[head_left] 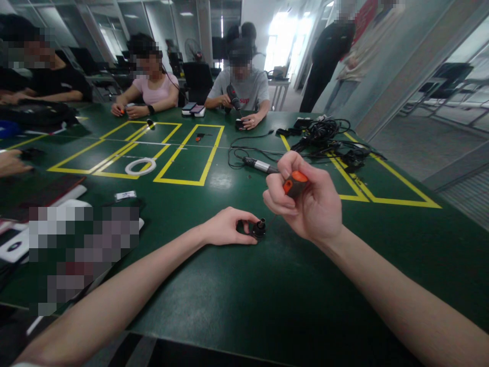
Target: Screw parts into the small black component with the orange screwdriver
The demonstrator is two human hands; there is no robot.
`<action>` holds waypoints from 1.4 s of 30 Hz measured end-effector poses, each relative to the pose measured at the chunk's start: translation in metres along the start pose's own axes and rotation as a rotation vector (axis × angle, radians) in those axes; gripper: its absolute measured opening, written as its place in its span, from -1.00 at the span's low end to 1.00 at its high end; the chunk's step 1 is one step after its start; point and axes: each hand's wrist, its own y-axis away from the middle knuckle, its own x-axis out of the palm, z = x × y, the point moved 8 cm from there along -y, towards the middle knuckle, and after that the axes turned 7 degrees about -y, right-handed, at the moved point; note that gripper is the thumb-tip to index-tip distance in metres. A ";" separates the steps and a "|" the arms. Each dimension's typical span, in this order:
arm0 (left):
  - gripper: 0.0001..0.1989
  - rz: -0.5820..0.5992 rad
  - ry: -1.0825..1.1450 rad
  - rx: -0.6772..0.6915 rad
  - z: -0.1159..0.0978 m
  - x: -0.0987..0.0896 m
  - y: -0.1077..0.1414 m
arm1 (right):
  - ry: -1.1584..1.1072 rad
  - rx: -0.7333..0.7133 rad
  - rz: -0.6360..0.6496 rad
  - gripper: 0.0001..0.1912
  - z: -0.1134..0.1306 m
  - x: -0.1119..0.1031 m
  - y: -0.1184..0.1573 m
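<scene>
Presently, left grip (228,227) pinches small black round part (259,230) on green tabletop (214,306); right grip (311,201), raised alongside, clasps orange-and-grey handle (295,184).

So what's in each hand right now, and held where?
Left hand: a small black part, pinched by its side. Right hand: an orange-and-grey handle, fingers curled around it; any working end can't be made out.

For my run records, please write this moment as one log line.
left hand: holds small black part at green table | right hand: holds orange-and-dark handle, raised | white ring: flat on table, farther left
</scene>
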 end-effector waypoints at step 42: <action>-0.69 -0.003 -0.009 0.015 -0.001 -0.001 0.000 | -0.034 -0.003 0.016 -0.64 -0.001 -0.003 0.002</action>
